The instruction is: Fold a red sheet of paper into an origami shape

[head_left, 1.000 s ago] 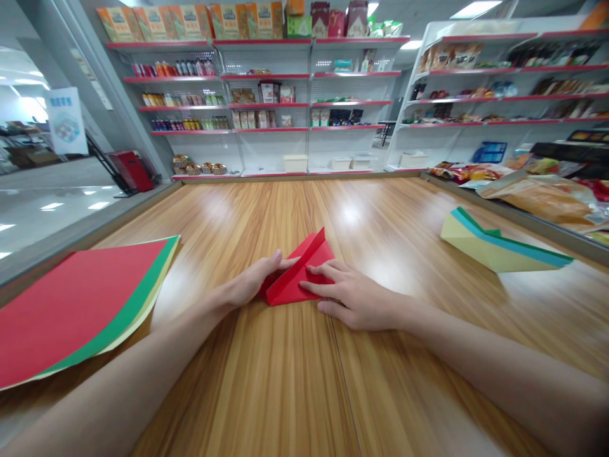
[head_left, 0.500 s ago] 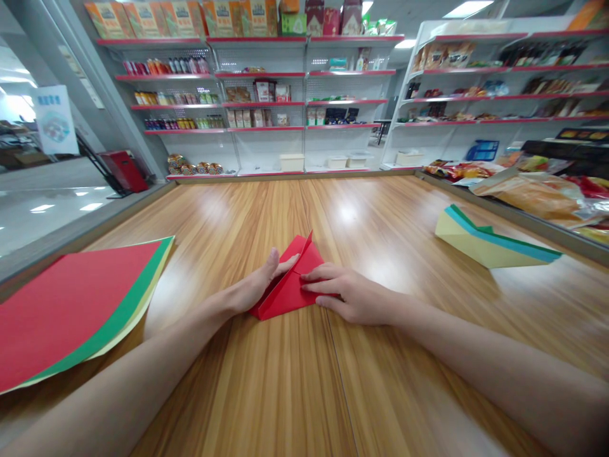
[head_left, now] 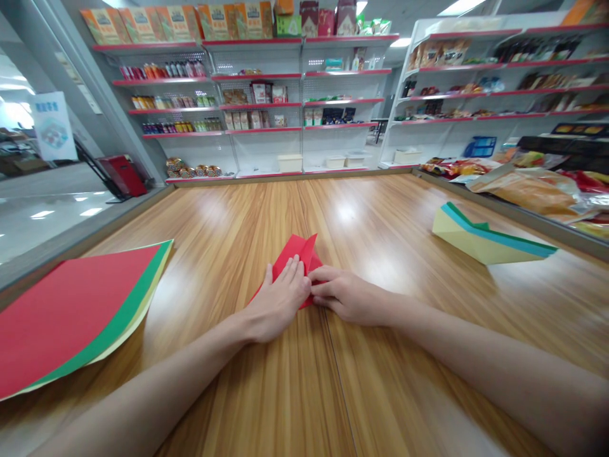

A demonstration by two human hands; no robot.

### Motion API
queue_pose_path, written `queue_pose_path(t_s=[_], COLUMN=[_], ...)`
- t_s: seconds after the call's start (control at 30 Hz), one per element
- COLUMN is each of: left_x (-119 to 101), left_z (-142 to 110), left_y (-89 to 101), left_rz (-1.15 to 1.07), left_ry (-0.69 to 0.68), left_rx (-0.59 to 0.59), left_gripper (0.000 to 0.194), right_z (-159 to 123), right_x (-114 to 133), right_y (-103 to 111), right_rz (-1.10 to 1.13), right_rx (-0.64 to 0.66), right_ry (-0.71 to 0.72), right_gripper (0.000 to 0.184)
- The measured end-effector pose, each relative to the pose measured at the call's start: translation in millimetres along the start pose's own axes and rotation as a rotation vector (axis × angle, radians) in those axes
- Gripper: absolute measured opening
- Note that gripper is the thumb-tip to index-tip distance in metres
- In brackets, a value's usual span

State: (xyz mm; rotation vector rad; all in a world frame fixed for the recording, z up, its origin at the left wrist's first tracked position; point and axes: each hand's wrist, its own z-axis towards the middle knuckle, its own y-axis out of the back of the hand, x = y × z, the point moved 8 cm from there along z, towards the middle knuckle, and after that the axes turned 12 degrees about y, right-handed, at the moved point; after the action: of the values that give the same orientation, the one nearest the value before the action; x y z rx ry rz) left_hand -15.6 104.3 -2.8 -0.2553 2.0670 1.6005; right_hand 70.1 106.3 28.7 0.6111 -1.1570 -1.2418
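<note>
A folded sheet of red paper (head_left: 294, 246) lies on the wooden table in front of me, one pointed flap standing up at its far end. Across its near side rests my left hand (head_left: 280, 301), palm down with the fingers stretched out flat over the paper. My right hand (head_left: 351, 297) is at the paper's right edge, its fingers bent together and gripping there. The fingertips of both hands nearly meet. Much of the paper's near part is hidden beneath them.
Large red, green and pale yellow sheets (head_left: 90, 304) lie stacked on the left. A folded paper boat (head_left: 480, 244) in yellow, blue and green stands on the right. Packaged snacks (head_left: 533, 190) lie past the right rim. Stocked shelves (head_left: 261, 105) stand beyond the table (head_left: 266, 387).
My left hand has moved right from under the raised flap and now presses on top of the paper, folding the flap over. My right hand has closed more at the edge.
</note>
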Motion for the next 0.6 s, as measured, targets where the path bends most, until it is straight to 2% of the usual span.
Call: queue_pose_path(t_s=[0.2, 0.27, 0.33, 0.4, 0.43, 0.5, 0.57, 0.6], left_x=[-15, -17, -17, -18, -20, -24, -27, -27], left_z=[-6, -6, -6, -6, -7, -9, -12, -12], left_y=[-5.1, -6.2, -7.0, -6.7, -6.4, -5.9, -5.5, -5.1], left_rz=[0.207, 0.247, 0.274, 0.284, 0.286, 0.287, 0.289, 0.29], left_ry=[0.033, 0.026, 0.011, -0.012, -0.031, -0.078, -0.116, -0.129], left_rx=[-0.07, -0.106, -0.134, -0.159, -0.165, -0.166, -0.151, -0.14], left_gripper=[0.084, 0.085, 0.085, 0.084, 0.084, 0.082, 0.081, 0.081], right_z=[-4, -7, -14, -15, -12, -4, -3, -3], right_x=[-1, -10, -17, -15, -13, -12, -18, -22], right_y=[4, 12, 25, 31, 27, 11, -4, -7], right_rz=[0.047, -0.004, -0.101, -0.183, -0.2, -0.204, -0.205, -0.211], right_rx=[-0.047, -0.15, -0.325, -0.405, -0.362, -0.157, 0.026, 0.071], right_ry=[0.022, -0.065, -0.171, -0.184, -0.158, -0.125, -0.16, -0.191], right_gripper=[0.022, 0.022, 0.025, 0.03, 0.034, 0.044, 0.051, 0.053])
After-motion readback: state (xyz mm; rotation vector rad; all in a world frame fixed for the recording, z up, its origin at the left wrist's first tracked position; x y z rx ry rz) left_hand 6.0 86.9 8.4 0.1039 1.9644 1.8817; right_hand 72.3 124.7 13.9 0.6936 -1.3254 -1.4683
